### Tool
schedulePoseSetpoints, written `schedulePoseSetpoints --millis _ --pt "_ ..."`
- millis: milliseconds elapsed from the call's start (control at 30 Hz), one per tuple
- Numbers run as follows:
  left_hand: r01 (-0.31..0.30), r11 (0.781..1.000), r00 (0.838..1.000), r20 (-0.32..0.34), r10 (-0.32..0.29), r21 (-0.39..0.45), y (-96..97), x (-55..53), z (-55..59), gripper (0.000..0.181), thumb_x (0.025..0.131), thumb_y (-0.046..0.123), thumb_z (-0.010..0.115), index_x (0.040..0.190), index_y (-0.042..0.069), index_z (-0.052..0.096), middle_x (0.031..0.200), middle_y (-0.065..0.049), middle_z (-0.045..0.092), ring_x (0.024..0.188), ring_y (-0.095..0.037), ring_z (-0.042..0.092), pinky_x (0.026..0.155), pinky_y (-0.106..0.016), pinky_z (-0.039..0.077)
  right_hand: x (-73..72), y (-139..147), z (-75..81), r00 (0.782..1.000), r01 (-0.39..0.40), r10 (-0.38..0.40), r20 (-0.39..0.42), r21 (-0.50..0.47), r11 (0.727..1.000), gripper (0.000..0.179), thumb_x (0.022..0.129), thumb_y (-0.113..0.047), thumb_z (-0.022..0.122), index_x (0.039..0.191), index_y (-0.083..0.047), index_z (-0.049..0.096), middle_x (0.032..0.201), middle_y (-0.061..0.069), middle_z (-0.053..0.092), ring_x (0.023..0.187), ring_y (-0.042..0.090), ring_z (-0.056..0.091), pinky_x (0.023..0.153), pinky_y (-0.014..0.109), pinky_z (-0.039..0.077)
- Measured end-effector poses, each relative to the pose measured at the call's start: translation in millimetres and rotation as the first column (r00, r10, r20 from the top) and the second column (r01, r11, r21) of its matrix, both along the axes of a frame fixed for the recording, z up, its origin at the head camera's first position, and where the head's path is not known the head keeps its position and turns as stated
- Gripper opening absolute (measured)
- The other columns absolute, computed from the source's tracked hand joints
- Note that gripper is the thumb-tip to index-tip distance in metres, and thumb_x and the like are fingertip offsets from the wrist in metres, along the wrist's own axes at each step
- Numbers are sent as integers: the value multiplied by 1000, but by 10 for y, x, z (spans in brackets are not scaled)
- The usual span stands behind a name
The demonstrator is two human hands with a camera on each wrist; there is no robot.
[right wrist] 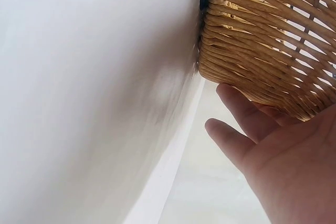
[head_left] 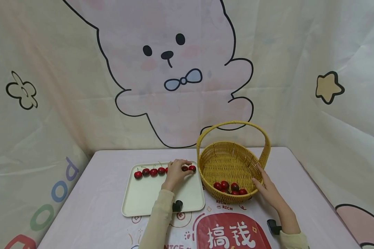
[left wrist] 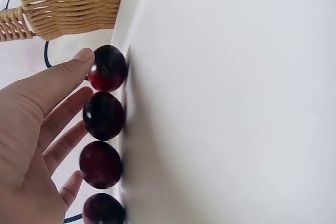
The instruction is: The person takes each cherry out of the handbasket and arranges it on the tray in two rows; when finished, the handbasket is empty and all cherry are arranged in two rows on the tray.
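Where cherries (head_left: 153, 172) end: my left hand (head_left: 174, 174), thumb on one; closure, cannot tell; pinch softly.
Basket (head_left: 227, 157): right hand (head_left: 269, 190) touching, fingers apart.

My left hand (head_left: 175, 174) hides a stretch of the cherry row (head_left: 153, 172) along the far edge of the tray (head_left: 143, 200); whether it pinches the end cherry (left wrist: 107, 68) at the far right corner, I can't tell. In the basket (head_left: 225, 198), a low cherry (head_left: 225, 191) is mostly hidden among others. The head view's bottom cuts off the near edge of the table (head_left: 106, 173) and my left sleeve (head_left: 157, 224).
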State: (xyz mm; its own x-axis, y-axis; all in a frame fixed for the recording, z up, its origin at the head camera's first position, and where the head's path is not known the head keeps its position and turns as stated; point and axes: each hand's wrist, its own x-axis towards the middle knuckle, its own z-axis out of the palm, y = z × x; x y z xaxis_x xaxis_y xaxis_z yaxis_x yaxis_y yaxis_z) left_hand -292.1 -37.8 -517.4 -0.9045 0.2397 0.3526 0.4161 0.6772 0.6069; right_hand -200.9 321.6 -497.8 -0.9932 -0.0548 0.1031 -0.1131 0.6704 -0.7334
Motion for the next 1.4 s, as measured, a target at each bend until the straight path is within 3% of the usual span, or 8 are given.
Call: schedulePoseSetpoints --millis 133,400,533,700,833,900,1200,1400 --pt "-1 1000 999 -51 2 31 1 37 73 29 74 23 78 101 14 72 99 2 69 99 -21 56 89 -46 32 0 -1 6 1000 3 -3 5 1 1000 70 97 -35 45 150 -15 5 150 28 10 133 53 14 98 71 20" --pt "17 995 999 -32 -14 99 21 125 215 26 76 24 77 100 17 72 99 4 70 100 -18 59 90 -43 41 12 -6 13 1000 5 -5 10 1 1000 70 97 -36 44 150 -14 5 150 29 10 132 53 14 98 71 20" --pt "57 985 998 -8 -56 161 38 217 282 25 77 22 75 101 16 71 99 4 69 99 -16 60 91 -37 45 21 -11 18 1000 7 -8 14 3 1000 70 97 -37 44 150 -14 5 150 29 10 132 54 14 98 71 20" --pt "144 951 989 4 -151 275 94 329 345 25 79 17 74 102 9 70 97 -5 69 91 -27 62 81 -43 50 28 -12 24 1000 7 -7 17 3 1000 70 97 -39 43 150 -15 4 150 28 9 132 54 14 98 71 20" --pt "189 934 980 -1 -198 302 157 390 368 24 80 20 72 100 8 70 95 -5 68 81 -29 60 71 -44 51 27 -13 26 1000 4 -4 14 2 1000 70 97 -38 43 150 -14 5 150 28 10 132 53 14 98 71 20" --pt "206 931 976 3 -217 302 191 409 369 26 80 22 72 101 7 70 96 -4 68 82 -27 60 73 -42 51 25 -14 26 1000 4 -4 13 2 1000 70 97 -38 44 150 -14 5 150 28 10 133 53 14 98 71 20" --pt "344 901 931 28 -364 264 423 490 450 27 82 21 70 106 11 68 103 -9 67 94 -20 61 84 -36 51 21 -20 28 1000 2 -2 9 2 1000 70 97 -37 44 150 -14 5 150 28 10 132 53 15 98 71 21" --pt "422 880 893 68 -445 218 556 462 482 28 83 20 69 109 9 66 107 -7 66 98 -12 61 86 -24 49 25 -23 29 1000 2 -2 9 5 1000 70 97 -36 45 150 -14 5 150 28 11 132 53 16 98 70 21"
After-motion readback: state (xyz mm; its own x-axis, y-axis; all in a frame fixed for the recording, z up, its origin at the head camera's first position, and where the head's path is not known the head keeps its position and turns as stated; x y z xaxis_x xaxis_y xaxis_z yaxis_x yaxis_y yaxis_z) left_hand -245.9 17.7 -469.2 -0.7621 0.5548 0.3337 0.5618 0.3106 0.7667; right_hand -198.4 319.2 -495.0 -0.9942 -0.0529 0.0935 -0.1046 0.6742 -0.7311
